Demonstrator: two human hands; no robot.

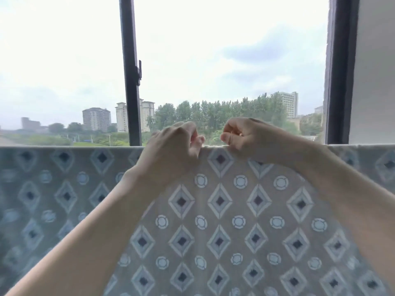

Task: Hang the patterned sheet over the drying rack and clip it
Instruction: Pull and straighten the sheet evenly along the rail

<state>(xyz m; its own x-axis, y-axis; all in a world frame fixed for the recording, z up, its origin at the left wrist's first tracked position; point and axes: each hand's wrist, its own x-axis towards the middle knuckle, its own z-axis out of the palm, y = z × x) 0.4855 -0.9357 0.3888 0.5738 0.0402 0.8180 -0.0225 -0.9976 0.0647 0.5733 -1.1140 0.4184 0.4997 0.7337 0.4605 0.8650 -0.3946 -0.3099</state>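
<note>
Both forearms reach up to where the left hand (173,144) and right hand (241,135) pinch the top fold of the patterned sheet (218,210) draped before the window (130,71); unclipped, it could slide off if released.

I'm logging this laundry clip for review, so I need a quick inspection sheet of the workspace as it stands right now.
Surface: no table seen; the rack itself is hidden under the cloth.
Job's things: patterned sheet draped, top edge level along the fold; no clip visible.
Clutter: nothing seen.
Hands: left hand and right hand both pinch the sheet's top edge, close together.
Cables: nothing seen.
Surroundings: window frame behind; trees and buildings outside, wall at right.
</note>
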